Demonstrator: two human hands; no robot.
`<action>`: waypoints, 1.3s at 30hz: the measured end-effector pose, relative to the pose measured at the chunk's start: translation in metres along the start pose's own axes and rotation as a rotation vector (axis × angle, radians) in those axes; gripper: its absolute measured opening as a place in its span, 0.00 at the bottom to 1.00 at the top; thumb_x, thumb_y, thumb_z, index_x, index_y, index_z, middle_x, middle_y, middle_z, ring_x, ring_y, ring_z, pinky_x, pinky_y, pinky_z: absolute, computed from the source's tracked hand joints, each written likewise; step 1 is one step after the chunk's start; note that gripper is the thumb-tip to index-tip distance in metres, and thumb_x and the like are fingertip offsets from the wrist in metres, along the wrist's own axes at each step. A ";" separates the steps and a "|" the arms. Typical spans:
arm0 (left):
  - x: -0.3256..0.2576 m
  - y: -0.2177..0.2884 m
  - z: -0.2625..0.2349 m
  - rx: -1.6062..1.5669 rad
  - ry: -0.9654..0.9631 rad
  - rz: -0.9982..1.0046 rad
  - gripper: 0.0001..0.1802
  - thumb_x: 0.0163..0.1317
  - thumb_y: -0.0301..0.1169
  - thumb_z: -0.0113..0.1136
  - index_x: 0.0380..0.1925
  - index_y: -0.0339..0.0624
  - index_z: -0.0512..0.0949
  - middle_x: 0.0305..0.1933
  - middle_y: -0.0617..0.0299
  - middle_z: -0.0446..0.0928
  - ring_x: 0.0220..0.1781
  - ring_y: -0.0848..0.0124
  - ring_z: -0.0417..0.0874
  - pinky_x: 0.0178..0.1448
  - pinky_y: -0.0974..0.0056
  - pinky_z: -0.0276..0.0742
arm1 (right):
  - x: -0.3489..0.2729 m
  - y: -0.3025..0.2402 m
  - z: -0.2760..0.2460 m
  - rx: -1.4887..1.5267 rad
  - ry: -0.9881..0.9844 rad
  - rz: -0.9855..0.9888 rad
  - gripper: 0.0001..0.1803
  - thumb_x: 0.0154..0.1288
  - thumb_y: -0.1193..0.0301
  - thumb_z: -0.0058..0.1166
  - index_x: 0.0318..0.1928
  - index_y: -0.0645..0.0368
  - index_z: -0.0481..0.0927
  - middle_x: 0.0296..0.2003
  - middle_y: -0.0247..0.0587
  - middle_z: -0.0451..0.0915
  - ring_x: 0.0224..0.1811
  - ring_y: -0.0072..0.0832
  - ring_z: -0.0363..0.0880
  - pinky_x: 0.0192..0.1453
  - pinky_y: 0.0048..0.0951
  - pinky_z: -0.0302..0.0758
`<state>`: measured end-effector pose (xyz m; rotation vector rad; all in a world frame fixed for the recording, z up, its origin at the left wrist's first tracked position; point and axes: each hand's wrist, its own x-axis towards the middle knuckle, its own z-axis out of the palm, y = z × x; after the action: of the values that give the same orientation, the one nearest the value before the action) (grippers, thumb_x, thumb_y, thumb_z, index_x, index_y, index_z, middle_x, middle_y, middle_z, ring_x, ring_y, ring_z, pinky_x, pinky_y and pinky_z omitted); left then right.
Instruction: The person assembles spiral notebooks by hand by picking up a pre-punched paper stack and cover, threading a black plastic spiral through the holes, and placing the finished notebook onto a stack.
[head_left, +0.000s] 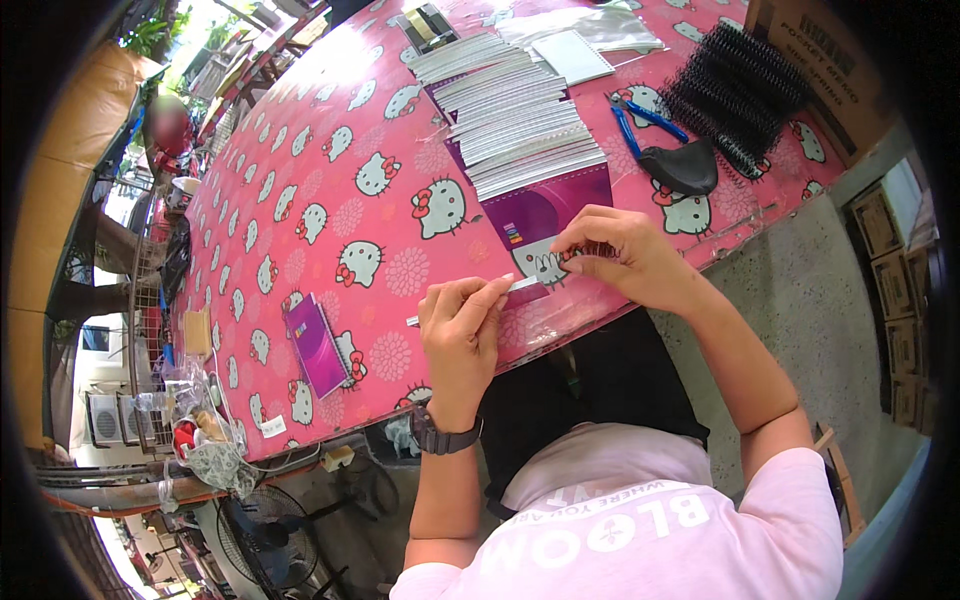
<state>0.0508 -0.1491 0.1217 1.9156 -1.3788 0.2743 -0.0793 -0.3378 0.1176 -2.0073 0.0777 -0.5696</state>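
My left hand [462, 325], with a black watch at its wrist, pinches a thin notepad [523, 284] seen almost edge-on, its white page edge showing on both sides of the fingers. My right hand [630, 255] pinches a dark wire spiral [548, 268] close to the notepad's right end; whether the coil passes through the pad's holes is too small to tell. Just beyond the hands lies a purple cover [555, 208] at the near end of a long row of fanned notepads [520, 115].
Blue-handled pliers [627, 128] and a black rounded object [680, 167] lie right of the row. Behind them are piled black spirals [735, 90] and a cardboard box [830, 70]. A purple notebook [318, 345] lies left on the pink patterned tablecloth [300, 180]. A white pad [572, 57] lies at the back.
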 end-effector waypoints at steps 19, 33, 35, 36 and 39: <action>-0.004 0.001 -0.008 -0.024 -0.057 0.008 0.21 0.46 0.17 0.60 0.42 0.47 0.83 0.34 0.64 0.76 0.37 0.65 0.73 0.42 0.62 0.69 | 0.008 -0.001 -0.003 0.095 -0.232 -0.039 0.09 0.55 0.79 0.56 0.38 0.65 0.78 0.34 0.39 0.76 0.35 0.31 0.77 0.40 0.29 0.73; -0.001 0.009 -0.003 0.032 0.012 -0.062 0.08 0.51 0.29 0.67 0.33 0.45 0.83 0.32 0.64 0.77 0.36 0.67 0.74 0.43 0.63 0.66 | 0.008 -0.004 0.010 -0.201 -0.086 -0.256 0.10 0.55 0.76 0.57 0.39 0.59 0.76 0.35 0.45 0.73 0.36 0.44 0.75 0.39 0.39 0.72; -0.001 0.010 -0.002 0.037 0.021 -0.071 0.08 0.51 0.30 0.68 0.33 0.45 0.82 0.32 0.64 0.77 0.36 0.66 0.74 0.43 0.63 0.66 | 0.007 -0.005 0.010 -0.197 -0.128 -0.190 0.12 0.56 0.75 0.57 0.42 0.59 0.76 0.35 0.45 0.73 0.35 0.45 0.75 0.39 0.41 0.72; 0.000 0.011 -0.002 0.043 0.028 -0.058 0.08 0.50 0.29 0.68 0.32 0.45 0.82 0.32 0.64 0.77 0.36 0.66 0.74 0.43 0.63 0.66 | 0.006 -0.008 0.010 -0.205 -0.145 -0.137 0.14 0.56 0.74 0.57 0.44 0.58 0.75 0.35 0.46 0.73 0.35 0.46 0.75 0.39 0.42 0.72; 0.003 0.018 -0.001 0.025 0.035 -0.040 0.08 0.49 0.29 0.68 0.30 0.45 0.81 0.32 0.63 0.77 0.37 0.65 0.74 0.44 0.62 0.65 | 0.006 -0.020 0.011 -0.190 -0.142 -0.109 0.18 0.59 0.73 0.55 0.51 0.58 0.73 0.34 0.47 0.74 0.35 0.47 0.76 0.39 0.43 0.72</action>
<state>0.0364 -0.1533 0.1321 1.9475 -1.3181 0.3060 -0.0733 -0.3212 0.1323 -2.2413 -0.0663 -0.5018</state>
